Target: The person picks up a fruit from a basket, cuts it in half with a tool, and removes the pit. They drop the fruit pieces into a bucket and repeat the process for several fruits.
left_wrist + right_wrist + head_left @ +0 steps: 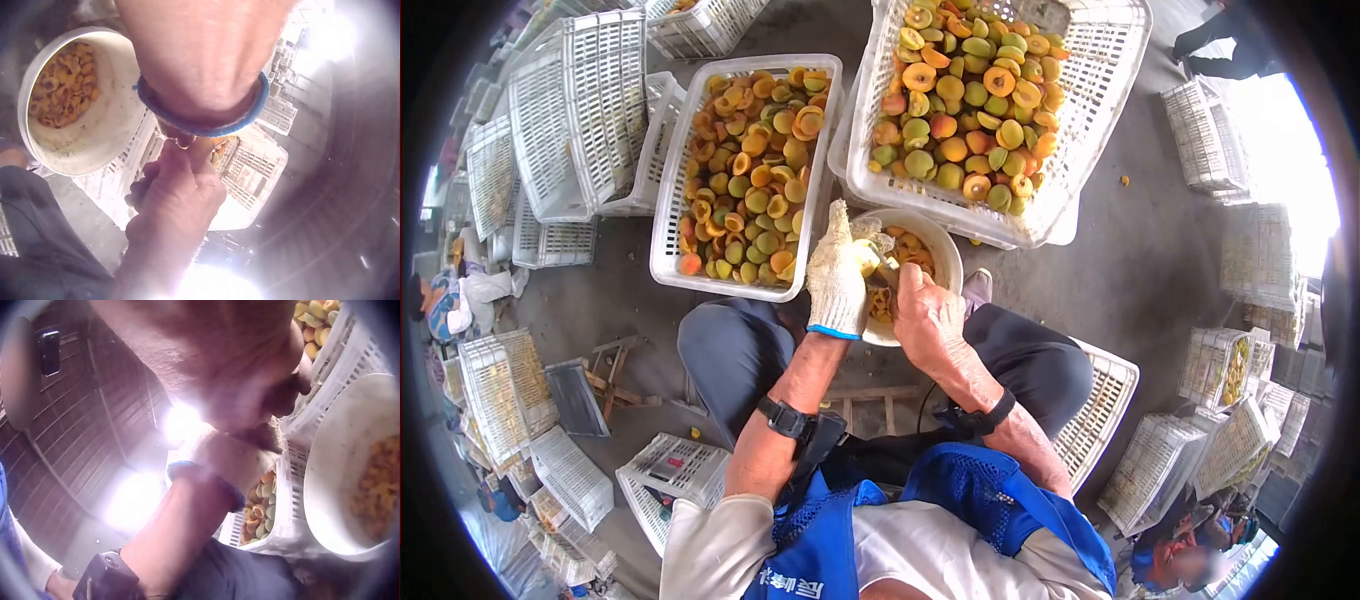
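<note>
The left hand point(837, 275), covered by a white knitted glove with a blue cuff, is held above a bucket, its fingers closed on a yellow fruit point(866, 258). The bare right hand point(930, 315) is brought close beside it, fingers curled; by these a small dark object point(889, 274) is gripped, mostly hidden, so that its kind cannot be told. The white bucket point(945, 250) is placed between the person's knees, directly below the hands, and its bottom is covered by orange fruit pieces point(910, 248); its pale inner wall is seen more fully in the left wrist view. Beyond it, two white slatted crates are set side by side: the left crate point(730, 288) is filled with green and orange fruit halves point(750, 170), and the right crate point(1090, 110), raised on other crates, is loaded with similar fruit point(970, 100), some with the cut face upward. A black strap point(785, 418) is worn on the left wrist, another on the right, and a blue vest point(1000, 500) over a pale shirt. Farther out, white crates point(580, 110) are stacked on both sides of the grey floor point(1120, 260), and a seated person point(470, 295) is seen at far left.
</note>
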`<act>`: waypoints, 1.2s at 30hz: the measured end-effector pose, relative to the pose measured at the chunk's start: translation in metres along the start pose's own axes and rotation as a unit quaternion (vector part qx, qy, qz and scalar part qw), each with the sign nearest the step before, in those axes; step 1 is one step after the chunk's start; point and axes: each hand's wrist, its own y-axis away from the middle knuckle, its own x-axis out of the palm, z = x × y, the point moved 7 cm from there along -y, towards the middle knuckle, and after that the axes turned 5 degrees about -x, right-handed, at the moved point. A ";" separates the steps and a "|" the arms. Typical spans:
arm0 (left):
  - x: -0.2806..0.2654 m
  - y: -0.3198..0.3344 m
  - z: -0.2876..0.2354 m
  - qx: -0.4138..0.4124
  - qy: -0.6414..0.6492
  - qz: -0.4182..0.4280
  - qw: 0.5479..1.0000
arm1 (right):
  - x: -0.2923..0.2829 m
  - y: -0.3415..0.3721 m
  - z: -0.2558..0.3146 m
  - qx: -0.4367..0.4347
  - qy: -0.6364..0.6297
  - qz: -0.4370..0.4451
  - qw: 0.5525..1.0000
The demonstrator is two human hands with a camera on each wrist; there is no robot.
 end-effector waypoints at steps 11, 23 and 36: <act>0.001 0.009 0.009 -0.021 -0.021 0.007 1.000 | 0.029 0.003 0.005 0.006 0.092 0.029 0.995; 0.011 0.022 -0.003 0.239 -0.309 0.018 0.920 | 0.026 -0.004 -0.026 0.099 -0.327 0.044 0.939; 0.008 0.008 0.028 0.123 -0.226 0.037 0.965 | 0.040 0.013 -0.050 0.130 -0.407 0.091 0.899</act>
